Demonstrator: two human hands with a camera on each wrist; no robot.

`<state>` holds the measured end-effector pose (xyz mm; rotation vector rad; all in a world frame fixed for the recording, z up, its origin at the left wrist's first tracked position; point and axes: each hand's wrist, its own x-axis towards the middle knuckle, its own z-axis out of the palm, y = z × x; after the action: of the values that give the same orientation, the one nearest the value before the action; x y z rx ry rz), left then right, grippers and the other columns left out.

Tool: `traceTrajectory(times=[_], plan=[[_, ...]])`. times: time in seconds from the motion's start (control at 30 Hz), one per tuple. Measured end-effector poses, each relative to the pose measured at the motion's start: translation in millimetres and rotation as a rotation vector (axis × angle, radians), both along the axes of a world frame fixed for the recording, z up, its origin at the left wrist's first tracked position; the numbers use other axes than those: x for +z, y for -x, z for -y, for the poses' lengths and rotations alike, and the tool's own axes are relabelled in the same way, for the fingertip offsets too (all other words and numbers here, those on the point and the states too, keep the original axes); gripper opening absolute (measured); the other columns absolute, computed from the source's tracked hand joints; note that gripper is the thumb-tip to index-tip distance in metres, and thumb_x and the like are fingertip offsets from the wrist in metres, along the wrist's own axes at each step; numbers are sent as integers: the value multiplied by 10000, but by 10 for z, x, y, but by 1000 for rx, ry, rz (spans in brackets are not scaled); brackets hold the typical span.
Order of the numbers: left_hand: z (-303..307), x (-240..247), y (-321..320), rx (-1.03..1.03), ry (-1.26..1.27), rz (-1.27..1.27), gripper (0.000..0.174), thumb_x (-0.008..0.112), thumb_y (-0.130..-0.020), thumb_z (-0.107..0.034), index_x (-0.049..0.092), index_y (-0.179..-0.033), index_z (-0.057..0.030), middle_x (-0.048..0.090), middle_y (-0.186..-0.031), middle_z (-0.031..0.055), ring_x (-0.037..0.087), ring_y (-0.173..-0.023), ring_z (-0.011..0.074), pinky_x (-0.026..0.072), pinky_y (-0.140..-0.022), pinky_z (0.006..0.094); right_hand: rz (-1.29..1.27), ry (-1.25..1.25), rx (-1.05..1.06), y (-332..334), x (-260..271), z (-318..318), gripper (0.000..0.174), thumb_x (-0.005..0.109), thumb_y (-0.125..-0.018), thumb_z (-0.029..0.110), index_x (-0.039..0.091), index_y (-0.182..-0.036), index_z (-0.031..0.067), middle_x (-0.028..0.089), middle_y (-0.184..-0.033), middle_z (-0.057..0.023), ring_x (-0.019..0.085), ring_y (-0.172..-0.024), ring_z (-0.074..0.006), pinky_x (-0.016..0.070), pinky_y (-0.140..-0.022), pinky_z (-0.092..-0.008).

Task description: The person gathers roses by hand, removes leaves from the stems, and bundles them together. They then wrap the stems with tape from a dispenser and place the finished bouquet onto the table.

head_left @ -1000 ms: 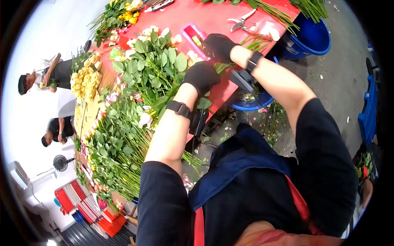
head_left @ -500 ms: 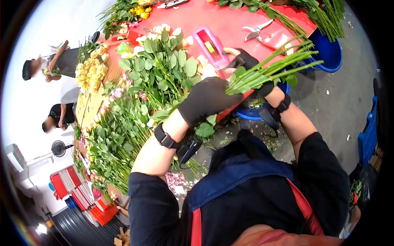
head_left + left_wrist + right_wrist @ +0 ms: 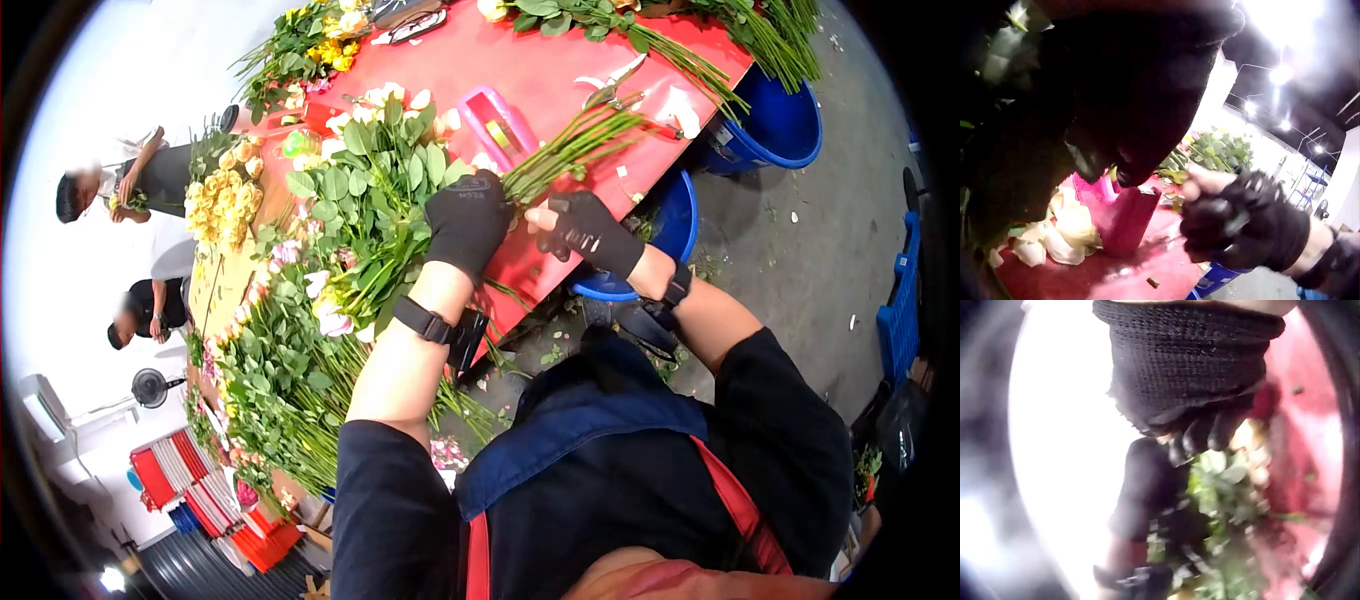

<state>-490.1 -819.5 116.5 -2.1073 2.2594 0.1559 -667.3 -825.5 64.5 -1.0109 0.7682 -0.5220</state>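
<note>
My gloved left hand (image 3: 470, 222) grips a bunch of roses, its cut green stems (image 3: 570, 150) pointing right over the table. Leaves and pale peach blooms (image 3: 1066, 234) show beside this hand; much of the bunch is hidden behind the dark glove in the left wrist view. Just below the stems, my gloved right hand (image 3: 592, 235) is held apart from the left, fingers loosely bent, a bare fingertip toward the left hand. Nothing shows in its grasp. A pink tape dispenser (image 3: 497, 125) lies on the red tabletop (image 3: 480, 60) beyond the stems.
Pruning shears (image 3: 612, 80) lie near the stem ends. Blue buckets (image 3: 770, 125) stand below the table edge. Leafy roses (image 3: 290, 370) are heaped on the left, and yellow roses (image 3: 215, 195) lie farther off. Two people (image 3: 140, 190) are across the table.
The stems, tilted toward me half a second ago, now point away over the table. My left hand has moved away from me, while the right has come off the stems.
</note>
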Motion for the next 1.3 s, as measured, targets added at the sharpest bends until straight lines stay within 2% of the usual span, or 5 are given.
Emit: traceTrajectory(times=[0.23, 0.47, 0.8, 0.9, 1.3], plan=[[-196, 440, -32, -93, -233, -354, 478, 598, -843, -512, 649, -830, -37, 608, -630, 121, 605, -575, 257, 461, -557, 385, 287, -166, -62, 299, 851, -109, 393, 515, -943, 375, 651, -1067, 28, 660, -767, -86, 548, -535, -101, 445, -521, -240], [-176, 761, -87, 0, -949, -780, 429, 614, -880, -440, 685, -870, -17, 595, -687, -6, 483, -622, 66, 391, -557, 253, -157, 794, -229, 385, 261, -305, 157, 642, -826, 150, 683, -961, 82, 661, -842, -68, 612, -716, -160, 491, -646, -312], [-287, 703, 206, -57, -663, -698, 421, 672, -834, -439, 676, -864, -19, 584, -636, 7, 488, -579, 76, 407, -540, 277, -357, 1247, 47, 519, -10, -367, 231, 627, -839, 190, 662, -1034, 71, 672, -920, -104, 671, -772, -209, 510, -698, -329], [-231, 731, 236, 19, -640, -681, 437, 673, -832, -442, 666, -878, -7, 600, -663, 28, 511, -605, 98, 430, -570, 300, 116, 52, -61, 778, 413, -438, 231, 588, -885, 156, 626, -1078, 35, 675, -905, -86, 657, -761, -181, 518, -691, -302], [47, 840, 303, 44, -832, -622, 447, 648, -845, -461, 648, -833, -14, 579, -672, 16, 505, -623, 99, 414, -583, 295, -129, 71, -532, 1117, 41, -281, 263, 670, -851, 216, 607, -982, -3, 631, -786, -39, 584, -686, -101, 466, -626, -248]])
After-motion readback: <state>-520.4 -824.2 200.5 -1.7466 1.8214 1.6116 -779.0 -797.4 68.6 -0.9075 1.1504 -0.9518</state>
